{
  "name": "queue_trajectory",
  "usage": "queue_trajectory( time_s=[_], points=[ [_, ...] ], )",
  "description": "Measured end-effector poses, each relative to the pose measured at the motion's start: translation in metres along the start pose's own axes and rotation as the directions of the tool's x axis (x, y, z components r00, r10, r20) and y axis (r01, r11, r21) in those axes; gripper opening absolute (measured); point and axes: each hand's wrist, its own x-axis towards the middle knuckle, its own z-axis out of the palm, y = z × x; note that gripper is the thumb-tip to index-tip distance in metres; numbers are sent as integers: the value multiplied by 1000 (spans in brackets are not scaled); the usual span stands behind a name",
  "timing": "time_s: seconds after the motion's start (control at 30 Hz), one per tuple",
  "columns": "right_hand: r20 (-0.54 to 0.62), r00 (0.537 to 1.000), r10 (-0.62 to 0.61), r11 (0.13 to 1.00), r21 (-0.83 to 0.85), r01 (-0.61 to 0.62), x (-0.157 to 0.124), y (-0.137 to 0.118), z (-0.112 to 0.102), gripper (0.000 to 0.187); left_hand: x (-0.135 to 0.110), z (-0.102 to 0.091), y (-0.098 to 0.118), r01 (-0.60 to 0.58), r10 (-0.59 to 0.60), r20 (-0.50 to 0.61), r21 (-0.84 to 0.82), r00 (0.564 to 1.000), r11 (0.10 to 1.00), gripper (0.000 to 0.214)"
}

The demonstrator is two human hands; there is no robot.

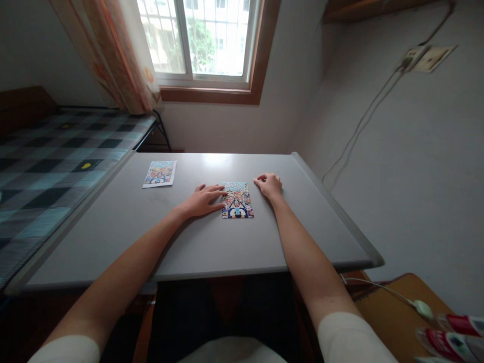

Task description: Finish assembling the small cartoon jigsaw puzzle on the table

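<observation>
A small rectangular jigsaw puzzle (239, 200) with a blue cartoon dog's face and crowded small figures lies flat on the grey table (227, 247). Fingers stretched, my left hand (206, 199) rests open on the table, its fingertips touching the puzzle's left edge. To the right of the puzzle, apart from it, my right hand (269, 186) is closed with thumb and fingers together; whatever it may hold is hidden. A printed picture sheet (160, 174) with a similar design and a white border lies at the table's far left.
A bed with a checked cover (75, 146) stands along the left side. Beyond the table are a window (215, 40) and a curtain (117, 55). At right, a cable (357, 128) hangs down the wall, and bottles (449, 343) lie on a lower brown surface (401, 297).
</observation>
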Motion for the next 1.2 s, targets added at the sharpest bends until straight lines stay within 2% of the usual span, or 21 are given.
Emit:
queue_trajectory(
  time_s=[0.17, 0.27, 0.4, 0.53, 0.73, 1.2],
  points=[
    [0, 1000, -8, 997, 83, 8, 0, -1, -2, 18, 0, -1, 1, -3, 3, 2, 5, 1000, 1000, 50],
    [13, 998, -58, 960, 276, 52, 1, -2, 0, 20, 0, -2, 2, -2, 2, 8, 13, 1000, 1000, 49],
    [10, 972, -234, 802, 567, 187, -2, -13, 6, 25, 0, -2, 3, -6, 6, 0, 17, 1000, 1000, 48],
    [66, 916, -395, 661, 714, 233, -14, -34, 11, 25, -1, -1, 4, -14, 15, -24, 16, 1000, 1000, 49],
    [112, 838, -534, 676, 652, 343, -29, -48, 12, 19, -1, -1, 4, -11, 11, -32, 9, 999, 1000, 47],
    [172, 788, -591, 696, 603, 390, -32, -45, 17, 15, -1, 0, 3, -8, 8, -31, -8, 999, 1000, 46]
  ],
)
